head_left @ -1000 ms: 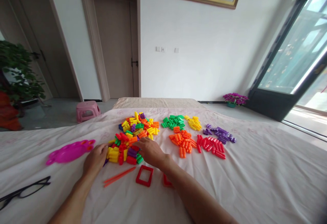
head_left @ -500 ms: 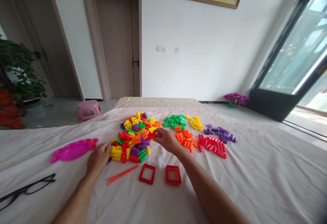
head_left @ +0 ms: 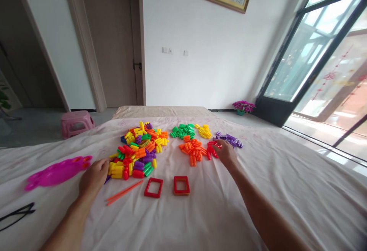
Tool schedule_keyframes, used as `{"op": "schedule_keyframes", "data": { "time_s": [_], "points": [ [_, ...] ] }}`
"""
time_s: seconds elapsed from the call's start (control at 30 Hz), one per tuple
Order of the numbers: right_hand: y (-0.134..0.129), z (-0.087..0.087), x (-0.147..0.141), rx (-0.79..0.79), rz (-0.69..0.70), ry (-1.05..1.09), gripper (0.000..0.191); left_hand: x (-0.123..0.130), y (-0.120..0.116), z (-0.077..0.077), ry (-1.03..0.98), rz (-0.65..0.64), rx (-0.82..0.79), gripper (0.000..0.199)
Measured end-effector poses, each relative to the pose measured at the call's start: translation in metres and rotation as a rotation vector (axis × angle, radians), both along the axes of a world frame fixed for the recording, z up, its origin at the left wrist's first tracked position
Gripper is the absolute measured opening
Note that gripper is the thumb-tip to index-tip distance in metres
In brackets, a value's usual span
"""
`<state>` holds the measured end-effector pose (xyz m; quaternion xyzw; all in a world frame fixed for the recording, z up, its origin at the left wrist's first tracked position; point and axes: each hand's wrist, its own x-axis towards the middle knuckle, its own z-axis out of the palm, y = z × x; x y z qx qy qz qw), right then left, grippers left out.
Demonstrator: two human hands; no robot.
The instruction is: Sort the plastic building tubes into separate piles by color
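Note:
My right hand (head_left: pixel 226 152) is over the pile of red plastic building pieces (head_left: pixel 210 151), its fingertips bent down onto a red building piece; part of the pile is hidden behind the hand. At the left edge of a mixed heap of coloured building pieces (head_left: pixel 140 153), my left hand (head_left: pixel 96 174) rests with its fingers curled in. What those fingers hold, if anything, is hidden. Orange pieces (head_left: pixel 192 149) lie just left of the red pile, and purple pieces (head_left: pixel 229 139) are behind my right hand.
Green pieces (head_left: pixel 182 131) and yellow pieces (head_left: pixel 204 131) form piles farther back. Nearer lie two orange sticks (head_left: pixel 124 192), a red frame (head_left: pixel 153 188) and stacked frames (head_left: pixel 181 185). A magenta tray (head_left: pixel 59 171) and black glasses (head_left: pixel 17 216) are at left on the cloth (head_left: pixel 218 212).
My right hand has moved right, from the mixed heap to the red pile, carrying a red piece. The left hand stays by the heap. The whole view has turned somewhat to the right.

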<state>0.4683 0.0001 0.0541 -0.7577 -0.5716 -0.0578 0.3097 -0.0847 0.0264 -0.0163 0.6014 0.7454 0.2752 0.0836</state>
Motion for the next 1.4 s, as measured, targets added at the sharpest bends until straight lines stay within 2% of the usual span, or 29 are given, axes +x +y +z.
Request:
{"op": "schedule_keyframes", "data": {
  "time_s": [0.1, 0.2, 0.3, 0.47, 0.57, 0.67, 0.8, 0.87, 0.93, 1.07, 1.17, 1.4],
  "points": [
    [-0.009, -0.003, 0.014, -0.003, -0.086, -0.006, 0.041, 0.001, -0.001, 0.002, 0.002, 0.011, -0.027, 0.047],
    [-0.012, -0.002, 0.004, 0.089, -0.026, 0.071, 0.037, 0.002, -0.003, 0.005, -0.002, 0.011, -0.024, 0.047],
    [-0.013, 0.002, -0.031, 0.14, 0.156, 0.139, 0.031, 0.004, -0.005, 0.007, -0.009, 0.01, -0.004, 0.047],
    [-0.023, 0.003, -0.114, 0.023, 0.544, 0.146, 0.023, 0.007, -0.008, 0.01, -0.005, 0.028, 0.006, 0.047],
    [-0.031, -0.005, -0.153, -0.022, 0.719, 0.113, 0.026, 0.008, -0.008, 0.01, -0.006, 0.026, 0.009, 0.047],
    [-0.035, -0.023, -0.181, -0.058, 0.724, 0.198, 0.034, 0.007, -0.008, 0.01, -0.011, 0.022, 0.014, 0.046],
    [-0.037, -0.043, -0.212, -0.095, 0.677, 0.431, 0.044, 0.007, -0.009, 0.011, -0.024, 0.013, 0.024, 0.044],
    [-0.035, -0.045, -0.222, -0.104, 0.699, 0.553, 0.047, 0.007, -0.01, 0.011, -0.031, 0.004, 0.028, 0.043],
    [-0.028, -0.04, -0.227, -0.122, 0.705, 0.582, 0.044, 0.006, -0.01, 0.011, -0.036, -0.001, 0.031, 0.043],
    [-0.004, -0.024, -0.227, -0.228, 0.636, 0.358, 0.029, 0.007, -0.008, 0.01, -0.042, 0.003, 0.04, 0.042],
    [0.009, -0.016, -0.232, -0.313, 0.629, 0.158, 0.029, 0.007, -0.006, 0.009, -0.049, 0.003, 0.042, 0.041],
    [0.006, -0.024, -0.241, -0.256, 0.795, -0.089, 0.022, 0.0, 0.003, 0.0, -0.081, 0.01, 0.034, 0.038]
  ]
}}
